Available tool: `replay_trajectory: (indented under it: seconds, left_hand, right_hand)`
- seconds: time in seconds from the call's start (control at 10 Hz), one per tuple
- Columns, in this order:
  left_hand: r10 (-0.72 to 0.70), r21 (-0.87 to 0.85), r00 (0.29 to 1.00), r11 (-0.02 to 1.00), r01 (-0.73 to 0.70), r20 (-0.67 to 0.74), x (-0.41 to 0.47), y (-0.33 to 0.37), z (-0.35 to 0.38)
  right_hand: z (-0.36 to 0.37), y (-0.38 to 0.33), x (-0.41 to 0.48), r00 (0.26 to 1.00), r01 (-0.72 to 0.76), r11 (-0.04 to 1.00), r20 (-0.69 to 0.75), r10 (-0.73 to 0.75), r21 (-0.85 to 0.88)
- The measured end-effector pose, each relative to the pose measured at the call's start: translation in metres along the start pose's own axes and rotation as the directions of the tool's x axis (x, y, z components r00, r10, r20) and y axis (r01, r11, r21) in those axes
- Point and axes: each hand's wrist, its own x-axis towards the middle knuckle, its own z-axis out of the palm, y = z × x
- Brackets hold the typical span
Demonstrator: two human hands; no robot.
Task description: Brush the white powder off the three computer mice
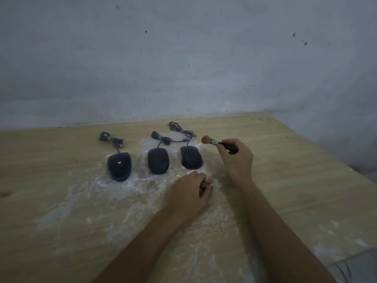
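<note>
One pale wooden tabletop [61,201] carries a wide smear of white powder [130,186] around three dark corded computer mice [158,163] set in a row. The right hand [237,160] grips a small black-handled brush with tan bristles [214,141] just above and right of the rightmost mouse; the left hand [189,193] rests near the mice, fingers curled in on nothing

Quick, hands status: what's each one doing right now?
Left hand: curled shut, holding nothing visible, resting on the table.
Right hand: closed on the brush, beside the right mouse.

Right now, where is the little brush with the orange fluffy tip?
The small orange-tipped brush is held in the right hand, lifted just right of the rightmost dark computer mouse, near the wooden table's back edge.
</note>
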Motion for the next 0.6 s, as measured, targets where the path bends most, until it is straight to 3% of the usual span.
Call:
replay_trajectory:
  seconds: [0.1, 0.3, 0.5, 0.6]
  left_hand:
    - [0.012, -0.004, 1.0, 1.0, -0.012, -0.01, -0.001, -0.002, 0.001]
    - [-0.003, -0.019, 0.999, 1.0, 0.002, -0.041, -0.001, -0.003, 0.003]
    - [-0.037, -0.072, 0.995, 0.997, 0.03, -0.092, -0.001, -0.007, -0.003]
    - [-0.106, -0.197, 0.991, 0.977, 0.087, -0.086, -0.003, -0.013, -0.011]
  right_hand:
    - [0.011, 0.006, 0.002, 0.999, 0.031, 0.985, 0.028, -0.026, -0.17]
    - [0.018, 0.009, -0.004, 0.996, -0.042, 0.864, 0.045, 0.075, -0.502]
    - [0.017, 0.009, -0.006, 0.992, -0.064, 0.85, 0.058, 0.111, -0.523]
    - [0.017, 0.008, -0.006, 0.991, -0.092, 0.847, 0.032, 0.128, -0.523]
